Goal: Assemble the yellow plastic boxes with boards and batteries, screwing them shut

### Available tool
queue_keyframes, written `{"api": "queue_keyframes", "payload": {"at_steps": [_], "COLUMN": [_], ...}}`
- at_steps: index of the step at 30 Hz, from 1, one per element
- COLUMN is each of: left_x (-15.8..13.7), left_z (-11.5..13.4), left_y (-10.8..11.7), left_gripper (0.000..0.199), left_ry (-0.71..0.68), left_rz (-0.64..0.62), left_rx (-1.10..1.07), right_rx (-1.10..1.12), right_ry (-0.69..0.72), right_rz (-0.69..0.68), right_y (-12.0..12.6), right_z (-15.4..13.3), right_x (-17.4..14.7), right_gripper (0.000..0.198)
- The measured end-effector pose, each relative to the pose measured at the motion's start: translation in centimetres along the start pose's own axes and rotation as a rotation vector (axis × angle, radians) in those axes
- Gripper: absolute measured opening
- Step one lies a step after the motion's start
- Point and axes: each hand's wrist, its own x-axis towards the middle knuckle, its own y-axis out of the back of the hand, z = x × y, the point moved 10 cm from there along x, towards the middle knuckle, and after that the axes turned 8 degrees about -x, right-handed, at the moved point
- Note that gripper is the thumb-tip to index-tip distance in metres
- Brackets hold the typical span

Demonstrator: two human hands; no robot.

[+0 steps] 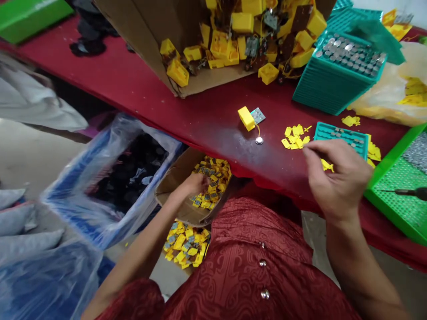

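Note:
My left hand [196,183] reaches into a cardboard box [173,178] below the table edge, which holds many small yellow-and-grey parts [215,184]. Its fingers are dark and smeared, so their grip does not show. Over the red table my right hand [340,178] has thumb and forefinger pinched together; anything between them is too small to make out. Beside those fingertips lies a little pile of flat yellow pieces [295,137]. A teal tray [325,129] with small silver discs sits just behind this hand. A yellow housing [246,118] with a wired circuit board [258,115] and round silver disc [259,140] lies mid-table.
A tipped carton [143,40] of yellow housings stands at the back. To its right is a stack of teal trays [325,84] topped with silver discs. A green basket [393,195] with a screwdriver [413,193] is at right; a plastic-lined blue crate [76,191] stands at left.

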Motion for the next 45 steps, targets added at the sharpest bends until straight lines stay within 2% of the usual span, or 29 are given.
{"api": "queue_keyframes", "payload": {"at_steps": [3,6,9,12,15,17,19,22,28,31,35,37,41,45], "left_x": [-1.6,-2.4,-1.3,1.8,4.3,4.4,3.6,1.7,-0.9,-1.1,-0.8,-0.8,-0.7,-0.5], "left_z": [3.2,9.6,14.4,17.5,19.9,21.4,22.4,22.4,20.4,19.5,18.6,18.4,18.5,18.5], "left_y": [2.8,7.0,9.7,10.1,9.6,9.0,8.2,6.3,3.9,3.4,1.9,1.2,1.9,3.5], "left_gripper": [0.026,0.027,0.030,0.038,0.051,0.052,0.042,0.029,0.049,0.054,0.061,0.062,0.060,0.047], "left_ry": [0.002,-0.235,-0.375,-0.408,-0.414,-0.452,-0.495,-0.489,-0.448,-0.443,-0.357,-0.311,-0.294,-0.266], "left_rz": [-0.036,0.155,0.336,0.396,0.404,0.421,0.419,0.340,0.244,0.191,-0.003,-0.066,0.019,0.132], "left_rx": [-0.053,-0.225,-0.334,-0.291,-0.132,-0.003,0.096,0.169,0.166,0.018,-0.331,-0.429,-0.356,-0.208], "right_rx": [-0.014,-0.178,-0.315,-0.329,-0.284,-0.265,-0.241,-0.152,-0.008,0.020,0.057,0.059,0.012,-0.062], "right_ry": [0.000,-0.082,-0.176,-0.179,-0.157,-0.163,-0.177,-0.194,-0.242,-0.255,-0.248,-0.245,-0.212,-0.152], "right_rz": [-0.178,-0.399,-0.548,-0.552,-0.481,-0.437,-0.410,-0.394,-0.367,-0.360,-0.333,-0.336,-0.369,-0.466], "right_y": [-5.7,-11.0,-13.8,-14.3,-13.4,-12.4,-11.1,-9.2,-6.9,-6.6,-6.2,-6.1,-6.4,-7.8], "right_z": [0.0,0.7,1.1,0.9,1.0,1.6,2.3,2.8,2.9,2.7,2.5,2.6,3.1,2.8], "right_x": [0.8,0.5,-0.1,-0.1,0.1,0.1,0.0,-0.3,-1.8,-2.3,-1.8,-1.4,0.0,2.3], "right_gripper": [0.013,0.010,0.014,0.015,0.019,0.021,0.021,0.019,0.014,0.013,0.013,0.012,0.011,0.011]}}
